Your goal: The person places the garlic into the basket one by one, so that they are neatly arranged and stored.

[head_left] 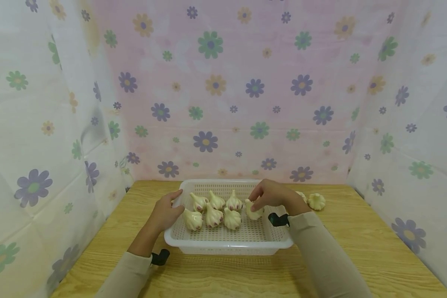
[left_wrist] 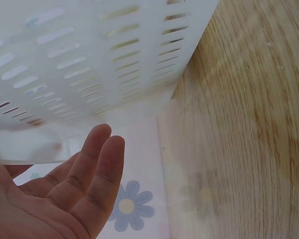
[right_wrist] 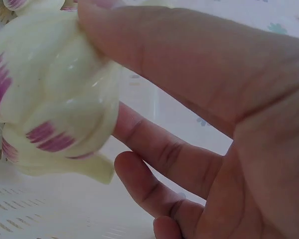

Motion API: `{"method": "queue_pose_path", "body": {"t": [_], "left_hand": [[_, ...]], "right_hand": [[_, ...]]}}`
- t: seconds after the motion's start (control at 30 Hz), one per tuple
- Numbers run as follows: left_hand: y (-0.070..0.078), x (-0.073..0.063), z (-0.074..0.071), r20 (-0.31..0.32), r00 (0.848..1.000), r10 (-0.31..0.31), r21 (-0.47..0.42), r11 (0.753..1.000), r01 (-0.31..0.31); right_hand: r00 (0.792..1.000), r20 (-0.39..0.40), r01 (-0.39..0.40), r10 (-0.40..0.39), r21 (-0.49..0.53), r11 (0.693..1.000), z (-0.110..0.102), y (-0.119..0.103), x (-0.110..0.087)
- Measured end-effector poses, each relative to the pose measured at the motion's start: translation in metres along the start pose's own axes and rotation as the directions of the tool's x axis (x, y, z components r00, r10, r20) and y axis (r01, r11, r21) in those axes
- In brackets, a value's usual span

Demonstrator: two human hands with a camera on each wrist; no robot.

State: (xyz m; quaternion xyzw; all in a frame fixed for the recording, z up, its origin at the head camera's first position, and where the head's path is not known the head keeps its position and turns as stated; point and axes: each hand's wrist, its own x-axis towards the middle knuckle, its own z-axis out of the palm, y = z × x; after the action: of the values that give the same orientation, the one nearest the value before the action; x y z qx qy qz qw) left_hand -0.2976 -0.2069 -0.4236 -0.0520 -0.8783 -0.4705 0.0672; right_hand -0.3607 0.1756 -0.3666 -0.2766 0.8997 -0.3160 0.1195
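Observation:
My right hand (head_left: 275, 196) pinches a garlic bulb (head_left: 254, 212) by its upper part, inside the right half of a white plastic basket (head_left: 229, 244). In the right wrist view this bulb (right_wrist: 55, 89) shows purple streaks, with thumb and a finger on it and the other fingers loosely bent. Several more garlic bulbs (head_left: 214, 216) lie in two rows to its left. My left hand (head_left: 164, 213) holds the basket's left rim, its thumb over the inner side. Its outer fingers (left_wrist: 107, 169) reach under the rim beside the slotted wall.
Two garlic bulbs (head_left: 316, 201) lie on the wooden table (head_left: 342, 244) right of the basket, one partly hidden by my right wrist. Flowered cloth (head_left: 231, 95) hangs close behind the table and along both sides.

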Motion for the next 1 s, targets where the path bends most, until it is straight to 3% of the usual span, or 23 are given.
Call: {"method": "queue_pose_path", "body": {"t": [1.0], "left_hand": [[0.0014, -0.0013, -0.0001, 0.001, 1.000, 0.001, 0.004, 1.000, -0.001]], "right_hand": [[0.993, 0.031, -0.108, 0.111, -0.094, 0.990, 0.0032, -0.0064, 0.0026]]}}
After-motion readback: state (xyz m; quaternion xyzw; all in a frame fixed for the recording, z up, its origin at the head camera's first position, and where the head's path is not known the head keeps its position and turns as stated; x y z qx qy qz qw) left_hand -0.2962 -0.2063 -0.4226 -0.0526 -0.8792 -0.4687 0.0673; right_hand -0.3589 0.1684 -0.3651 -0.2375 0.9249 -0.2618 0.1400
